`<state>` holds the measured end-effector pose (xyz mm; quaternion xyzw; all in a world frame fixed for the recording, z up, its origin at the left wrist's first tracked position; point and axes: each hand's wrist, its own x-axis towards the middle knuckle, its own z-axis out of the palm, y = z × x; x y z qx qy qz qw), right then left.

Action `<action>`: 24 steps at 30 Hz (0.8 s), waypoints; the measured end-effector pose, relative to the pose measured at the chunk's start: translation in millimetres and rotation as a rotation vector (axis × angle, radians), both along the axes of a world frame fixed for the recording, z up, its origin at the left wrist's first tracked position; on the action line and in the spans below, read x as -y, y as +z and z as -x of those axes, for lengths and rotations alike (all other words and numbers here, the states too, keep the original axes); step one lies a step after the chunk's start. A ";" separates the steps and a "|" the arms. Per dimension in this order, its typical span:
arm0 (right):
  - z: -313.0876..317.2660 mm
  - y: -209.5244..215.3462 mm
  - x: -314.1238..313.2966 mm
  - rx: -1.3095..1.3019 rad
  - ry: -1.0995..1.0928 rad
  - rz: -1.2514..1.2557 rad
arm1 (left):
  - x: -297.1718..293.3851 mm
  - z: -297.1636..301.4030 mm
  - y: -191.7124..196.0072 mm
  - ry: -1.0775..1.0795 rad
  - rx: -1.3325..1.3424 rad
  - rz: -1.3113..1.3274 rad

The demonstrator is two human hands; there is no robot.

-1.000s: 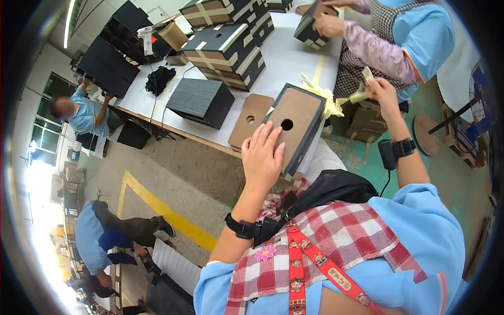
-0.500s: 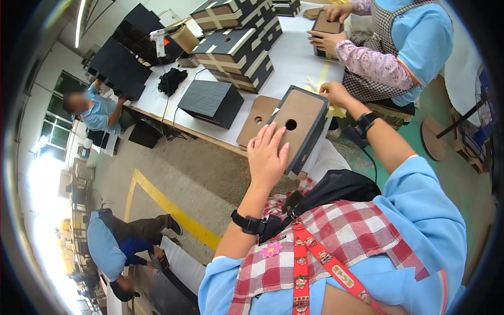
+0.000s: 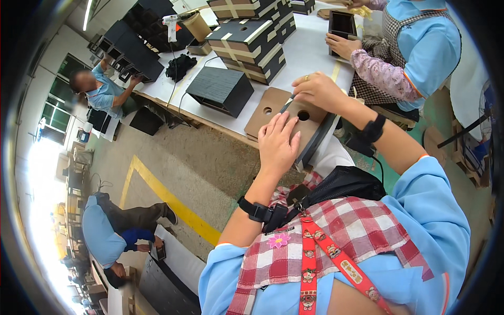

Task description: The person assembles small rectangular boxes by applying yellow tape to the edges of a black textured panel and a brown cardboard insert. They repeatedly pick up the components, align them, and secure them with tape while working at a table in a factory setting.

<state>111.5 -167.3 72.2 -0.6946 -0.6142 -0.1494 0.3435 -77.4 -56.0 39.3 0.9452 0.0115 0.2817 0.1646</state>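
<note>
While left hand (image 3: 278, 140) lies flat, gripping nothing, on brown-faced black box (image 3: 318, 142), long axis 1-to-7 o'clock, right hand (image 3: 317, 90) curls nearer its 1 o'clock end, grip unclear.

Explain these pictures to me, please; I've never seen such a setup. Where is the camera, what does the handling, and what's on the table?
There is no machine: the grip is simply a person's two bare hands. Every picture comes from a wide fisheye camera on that person's head, looking down, so straight edges bend. The left hand rests on the brown-topped black box. The right hand reaches over its top, fingertips bent down; whether they pinch anything is unclear. On the white table are a brown board with a round hole, a dark wood-grain box and stacked taped boxes. Nearby, a co-worker touches an open dark box.
</note>
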 end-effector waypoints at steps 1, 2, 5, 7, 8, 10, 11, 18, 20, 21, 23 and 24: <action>1.9 -0.6 -4.1 0.075 -0.029 0.098 | -0.5 -0.4 0.1 0.001 -0.005 0.002; 3.3 -0.9 -7.6 0.150 -0.058 0.195 | -0.4 -1.2 -0.1 0.000 0.005 0.000; 3.6 -7.4 -13.7 0.315 -0.110 0.255 | 0.5 -0.9 0.6 -0.004 0.019 0.004; -1.1 -13.4 -14.9 0.395 -0.112 0.238 | 1.4 -1.8 1.1 -0.013 0.012 0.023; -4.7 -15.2 -15.6 0.431 -0.102 0.237 | 1.0 -1.7 -0.2 -0.007 0.018 0.015; -5.3 -15.6 -14.3 0.484 -0.071 0.230 | -0.3 -1.9 -2.4 0.000 0.030 0.000; -5.0 -15.5 -12.8 0.503 -0.048 0.223 | -0.6 -2.2 -3.0 -0.003 0.030 0.002; -0.2 -8.5 -20.9 0.531 -0.092 0.330 | 0.3 -0.5 -3.4 0.017 -0.004 -0.013; 13.1 -6.6 -15.5 0.330 -0.130 0.230 | 0.9 0.2 -2.5 0.036 0.001 -0.005; 22.6 -4.8 -10.5 0.230 -0.150 0.182 | 1.9 -0.2 -2.2 0.046 0.006 0.013; 42.9 -3.0 -2.8 0.167 -0.211 0.199 | 1.1 1.1 -3.9 0.067 0.020 0.049; 50.8 -3.7 1.5 0.131 -0.248 0.208 | 0.7 0.9 -4.2 0.065 0.026 0.065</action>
